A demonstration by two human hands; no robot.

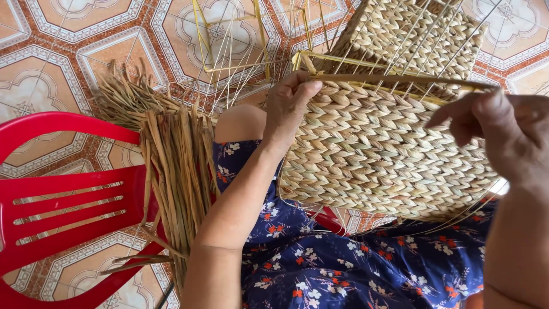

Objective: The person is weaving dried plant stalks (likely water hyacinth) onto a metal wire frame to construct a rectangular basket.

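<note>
Left hand (pixel 289 109) grips the woven straw basket (pixel 377 154) rim; right hand (pixel 503 129) pinches a straw strand (pixel 400 79); dried straw bundle (pixel 177 166) on red plastic chair (pixel 63 194).

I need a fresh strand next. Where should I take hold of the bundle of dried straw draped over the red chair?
Grip the dried straw bundle at its middle, where it bends over the red chair edge, coming from above. There the strands lie packed and parallel; the far tips fan out loose on the tiled floor, so fingers would catch only a few.

It looked like a home craft space: patterned terracotta-and-white tiled floor (pixel 68 51), red plastic slatted chair (pixel 63 200), bundle of dried straw-coloured reeds (pixel 171 154).
</note>
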